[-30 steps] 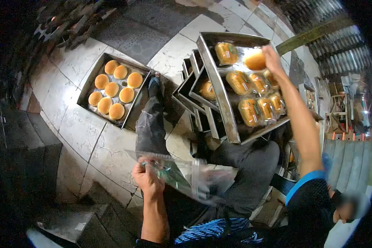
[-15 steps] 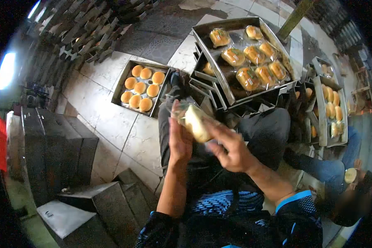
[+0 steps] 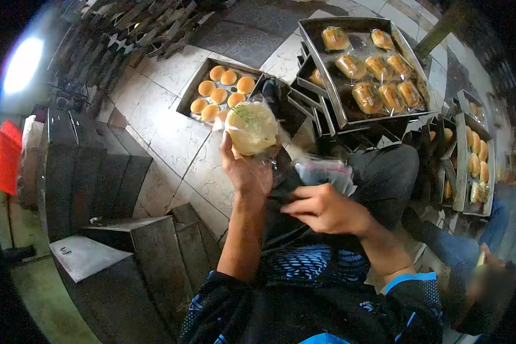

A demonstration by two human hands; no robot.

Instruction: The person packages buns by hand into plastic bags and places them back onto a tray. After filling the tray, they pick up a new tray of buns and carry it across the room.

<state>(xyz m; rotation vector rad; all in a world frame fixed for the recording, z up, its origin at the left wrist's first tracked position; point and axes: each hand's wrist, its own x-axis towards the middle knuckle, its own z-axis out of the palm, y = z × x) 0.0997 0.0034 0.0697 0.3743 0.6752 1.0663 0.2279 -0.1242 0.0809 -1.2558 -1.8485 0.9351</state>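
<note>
My left hand (image 3: 246,172) is closed around a pale round bun (image 3: 252,129) inside a clear plastic bag with green print. It holds the bagged bun up over the floor, partly in front of a tray of unwrapped buns. Over my lap, my right hand (image 3: 329,211) has loosely bent fingers with gaps between them, pointing left; I see nothing in them. Just beyond those fingers, a stack of clear plastic bags (image 3: 327,172) lies on my lap, slightly blurred.
On the floor ahead is a metal tray (image 3: 184,106) of golden buns. A tilted tray (image 3: 341,109) of bagged buns tops a stack at right. Dark metal boxes (image 3: 166,252) stand at left. Another person's jeans-clad leg (image 3: 458,243) and more bun trays (image 3: 461,172) are at far right.
The bagged bun was between both hands; now only my left hand holds it, turned face up. My right hand has moved away from it. The whole view has shifted a little.
</note>
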